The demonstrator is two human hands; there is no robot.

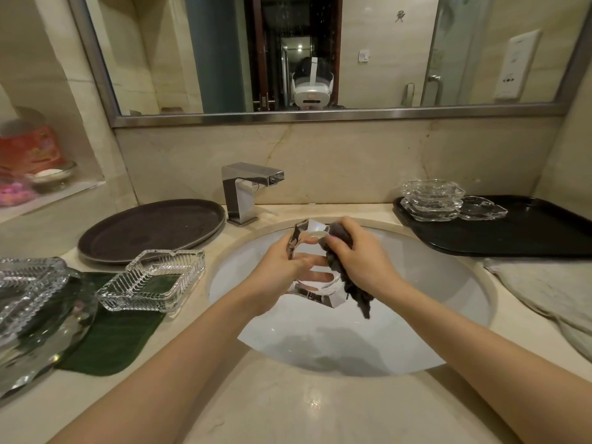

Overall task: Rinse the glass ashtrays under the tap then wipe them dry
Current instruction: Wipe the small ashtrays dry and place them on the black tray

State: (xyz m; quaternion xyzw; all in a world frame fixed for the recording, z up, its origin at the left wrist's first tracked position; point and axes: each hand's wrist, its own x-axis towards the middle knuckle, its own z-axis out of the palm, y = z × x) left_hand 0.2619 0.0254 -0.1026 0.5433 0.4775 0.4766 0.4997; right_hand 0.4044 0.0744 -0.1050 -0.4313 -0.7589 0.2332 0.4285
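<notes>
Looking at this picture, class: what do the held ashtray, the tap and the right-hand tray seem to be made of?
Ashtray: clear glass with thick facets; the fingers show through it.
Tap: polished metal, probably chrome-plated, with mirror-like square faces.
Tray: smooth black, glossy, likely plastic or lacquer; the look leaves it open.

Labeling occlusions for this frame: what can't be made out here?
Head view only:
- Left hand fingers: behind the glass ashtray, distorted by it.
- Dark cloth: contact with the ashtray is covered by the right hand.
- Big glass dish: cut off by the left edge.
- Shelf items: blurred, unidentifiable.
- Stacked ashtrays on the black tray: count unclear, clear glass overlaps.
</notes>
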